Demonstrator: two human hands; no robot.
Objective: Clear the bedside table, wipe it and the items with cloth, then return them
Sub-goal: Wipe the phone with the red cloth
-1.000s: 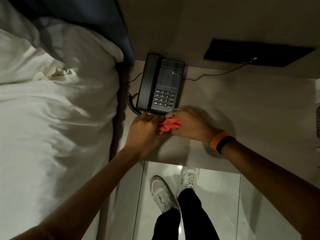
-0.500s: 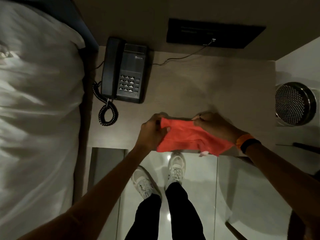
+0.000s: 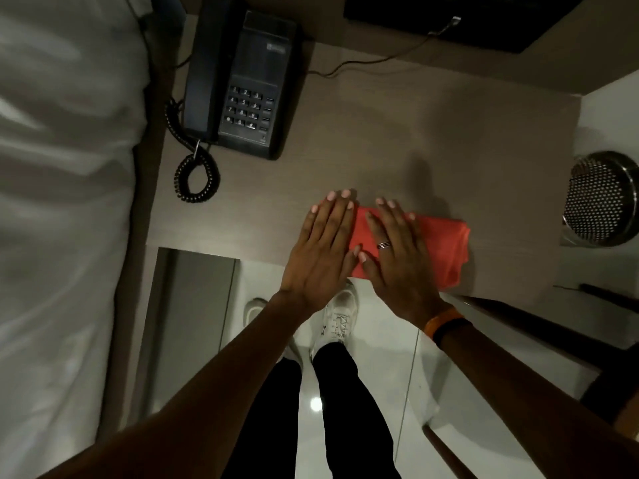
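A red cloth (image 3: 446,247) lies folded flat near the front edge of the bedside table (image 3: 397,133). My left hand (image 3: 321,247) rests flat, fingers extended, on the cloth's left end and the table beside it. Pressed palm-down on the cloth's middle is my right hand (image 3: 397,254), which wears a ring and covers part of the cloth. Neither hand grips anything. A black desk telephone (image 3: 242,84) with a coiled cord (image 3: 195,178) stands at the table's back left.
A white-sheeted bed (image 3: 65,202) runs along the left. A perforated metal bin (image 3: 603,198) stands right of the table. A dark wall panel (image 3: 466,19) with a thin cable is behind. My feet in white shoes (image 3: 337,319) stand on glossy floor tiles.
The cloth was bunched between both hands by the phone, then held spread out above the table edge. Now it lies folded on the table with both hands flat on it.
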